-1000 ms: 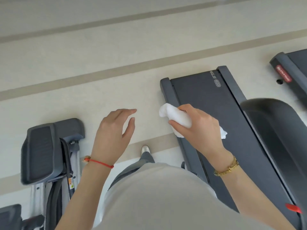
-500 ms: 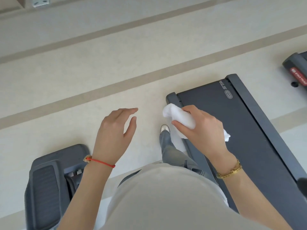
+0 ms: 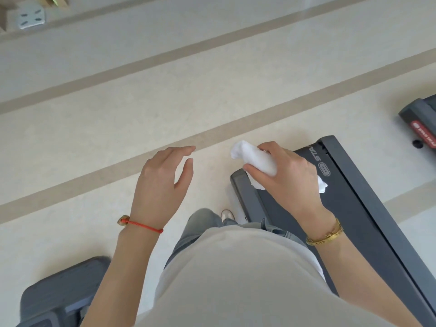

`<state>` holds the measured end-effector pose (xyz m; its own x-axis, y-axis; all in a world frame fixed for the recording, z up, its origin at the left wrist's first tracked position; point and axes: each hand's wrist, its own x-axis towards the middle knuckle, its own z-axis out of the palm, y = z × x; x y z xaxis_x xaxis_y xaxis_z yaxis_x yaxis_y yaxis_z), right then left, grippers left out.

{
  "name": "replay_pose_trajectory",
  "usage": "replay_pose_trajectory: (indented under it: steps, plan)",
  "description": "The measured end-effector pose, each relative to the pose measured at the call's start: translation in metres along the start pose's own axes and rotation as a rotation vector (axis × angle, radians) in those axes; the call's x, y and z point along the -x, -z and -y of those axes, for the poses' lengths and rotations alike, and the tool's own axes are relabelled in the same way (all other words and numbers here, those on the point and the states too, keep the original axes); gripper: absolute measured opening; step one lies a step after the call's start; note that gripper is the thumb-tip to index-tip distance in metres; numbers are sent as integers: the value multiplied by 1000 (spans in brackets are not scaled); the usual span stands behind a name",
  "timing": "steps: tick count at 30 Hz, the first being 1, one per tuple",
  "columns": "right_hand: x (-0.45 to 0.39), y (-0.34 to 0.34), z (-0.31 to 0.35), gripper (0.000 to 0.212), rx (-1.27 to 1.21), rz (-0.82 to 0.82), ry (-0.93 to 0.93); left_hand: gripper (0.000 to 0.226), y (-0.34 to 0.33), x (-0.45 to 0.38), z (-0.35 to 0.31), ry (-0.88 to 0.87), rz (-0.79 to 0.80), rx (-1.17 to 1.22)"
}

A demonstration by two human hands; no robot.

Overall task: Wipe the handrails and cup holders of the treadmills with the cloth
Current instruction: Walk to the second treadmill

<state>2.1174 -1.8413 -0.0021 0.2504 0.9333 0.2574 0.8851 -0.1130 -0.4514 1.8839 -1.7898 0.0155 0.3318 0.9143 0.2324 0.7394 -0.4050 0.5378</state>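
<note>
A bunched white cloth point(image 3: 253, 158) sits in my right hand point(image 3: 287, 175), which hovers in the air above the rear end of a dark grey treadmill deck point(image 3: 368, 223). My left hand point(image 3: 162, 182) floats over the pale floor to the left, holding nothing, fingers loosely spread. No handrail or cup holder shows in the head view. My torso in a light shirt fills the lower middle and hides the near part of the treadmill.
A second treadmill's end point(image 3: 422, 123) with a red label sits at the right edge. A grey machine pedal point(image 3: 63, 289) lies at the lower left. The floor is cream with tan stripes; a floor socket point(image 3: 31, 17) is at the top left.
The view has shifted backwards along the floor: the treadmill deck slid lower right and its console side left the frame. Both hands keep their pose, the cloth still held.
</note>
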Motion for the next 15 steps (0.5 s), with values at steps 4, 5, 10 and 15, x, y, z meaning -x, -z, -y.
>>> replay_pose_trajectory:
  steps: [4,5,10,15]
  plan:
    - [-56,-13,-11,35,18,-17,-5,23,-8,-62,11,-14,18,18]
    - [-70,-17,-13,35,19,-17,-13,24,-12,-78,15,-16,31,20]
    - [-143,-43,-23,35,37,-46,-91,24,-32,-169,38,-58,94,42]
    - [-222,-67,-32,35,84,-117,-181,24,-48,-277,61,-151,170,67]
